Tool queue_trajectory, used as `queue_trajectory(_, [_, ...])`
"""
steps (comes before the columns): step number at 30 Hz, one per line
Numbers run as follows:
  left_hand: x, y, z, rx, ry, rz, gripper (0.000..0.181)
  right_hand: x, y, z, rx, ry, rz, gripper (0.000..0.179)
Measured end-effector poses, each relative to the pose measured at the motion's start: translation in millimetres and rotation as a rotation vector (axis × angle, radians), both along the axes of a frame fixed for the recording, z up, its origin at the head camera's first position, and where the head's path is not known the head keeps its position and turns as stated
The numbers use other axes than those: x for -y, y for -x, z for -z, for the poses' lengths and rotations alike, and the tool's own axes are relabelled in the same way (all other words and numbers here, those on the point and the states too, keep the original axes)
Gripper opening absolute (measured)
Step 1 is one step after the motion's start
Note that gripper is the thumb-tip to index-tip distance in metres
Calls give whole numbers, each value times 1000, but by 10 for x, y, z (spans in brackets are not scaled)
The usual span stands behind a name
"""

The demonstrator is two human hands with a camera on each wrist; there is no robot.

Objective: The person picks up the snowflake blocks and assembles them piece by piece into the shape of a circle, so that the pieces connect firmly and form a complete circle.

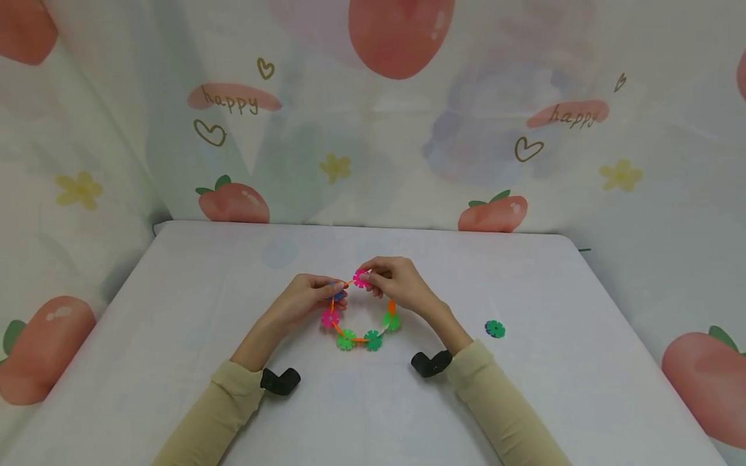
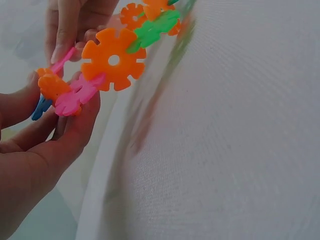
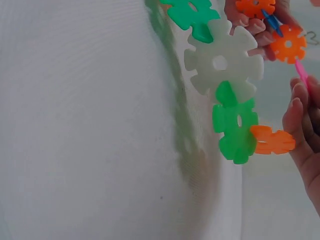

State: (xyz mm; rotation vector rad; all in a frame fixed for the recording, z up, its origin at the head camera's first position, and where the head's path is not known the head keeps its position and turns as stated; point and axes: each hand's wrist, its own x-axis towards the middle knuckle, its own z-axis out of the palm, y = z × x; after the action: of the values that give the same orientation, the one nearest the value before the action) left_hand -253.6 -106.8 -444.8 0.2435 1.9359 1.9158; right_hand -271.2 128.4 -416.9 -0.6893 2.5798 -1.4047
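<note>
A chain of notched plastic snowflake discs (image 1: 346, 340), in orange, pink, green, white and blue, curves in an almost closed ring between both hands. My left hand (image 1: 304, 298) grips it near a blue disc (image 2: 41, 107), with thumb and fingers on either side. Between the thumb and fingers of my right hand (image 1: 403, 283) is a pink disc (image 1: 360, 278), slotted edge-on to an orange disc (image 3: 288, 44) beside the left fingertips. The chain's other end, a tilted orange disc (image 3: 273, 140) joined to a green one (image 3: 235, 131), hangs close by the right hand.
Right of the right forearm, a green disc (image 1: 495, 329) lies on the white-covered table (image 1: 280, 421), a purple edge showing beside it. Black wrist mounts (image 1: 282, 382) sit at both cuffs. A fruit-printed cloth (image 1: 373, 142) hangs behind and at the sides.
</note>
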Motion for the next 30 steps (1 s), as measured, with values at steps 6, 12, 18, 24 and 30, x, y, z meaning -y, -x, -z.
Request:
queue_trajectory(6, [-32,0,14,-32,31,-6,39,44,-6,4,11,11,-12,14])
queue_trajectory(12, [-77,-3,32,-48,61,0,36,19,-8,18,34,-1,-8,16])
queue_trajectory(18, [-65,-13,16,-10,61,73,37,-93,-38,-49,-10,-62,-8,26])
queue_trajectory(24, [-16,-28,5,27,71,40,38,-406,-112,-100,-46,-119,34,26])
queue_trajectory(30, [35,-18,33,24,41,51,44,-833,-225,-93,-62,-207,70,22])
